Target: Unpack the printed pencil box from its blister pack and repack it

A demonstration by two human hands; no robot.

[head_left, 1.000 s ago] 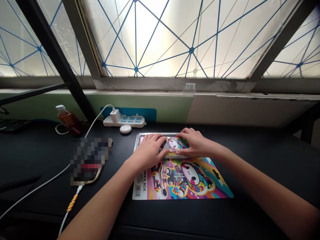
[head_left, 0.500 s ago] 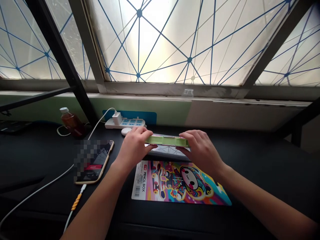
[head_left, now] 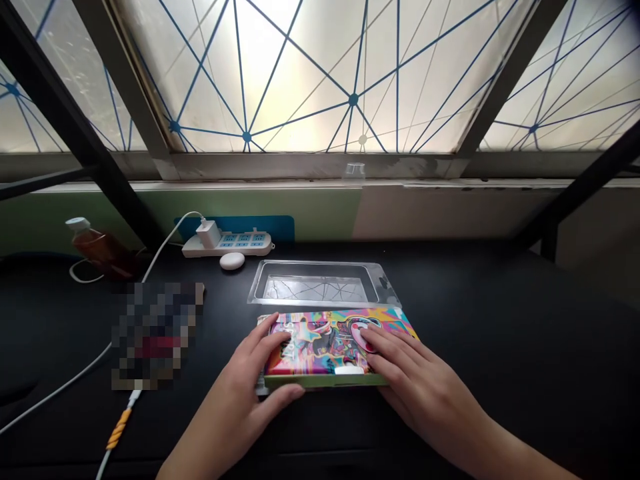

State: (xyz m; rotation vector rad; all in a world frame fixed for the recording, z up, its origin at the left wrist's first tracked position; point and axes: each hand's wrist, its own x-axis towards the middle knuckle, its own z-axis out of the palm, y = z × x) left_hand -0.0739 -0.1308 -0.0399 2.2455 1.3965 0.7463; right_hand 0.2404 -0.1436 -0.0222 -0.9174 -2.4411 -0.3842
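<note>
A colourful pencil box (head_left: 313, 350) with a green side lies flat on the dark desktop, on top of its printed card (head_left: 407, 324); most of the card is hidden beneath it. My left hand (head_left: 255, 373) grips the box's left end, fingers over the top and thumb along the front side. On the right part of the lid, my right hand (head_left: 415, 373) rests with its fingers stretched out flat; its thumb is hidden. Just behind the box is a clear plastic blister shell (head_left: 385, 287).
At the back stands a white power strip (head_left: 230, 245) with a plugged-in charger, and a small white oval case (head_left: 232, 261) sits before it. To the left are a blurred-out phone (head_left: 157, 333) on a white cable (head_left: 75, 373) and a bottle of reddish drink (head_left: 103, 250).
The pencil box has come down and toward me from above the blister shell onto the card. My right hand has gone from gripping its end to lying flat on it. The view has shifted right.
</note>
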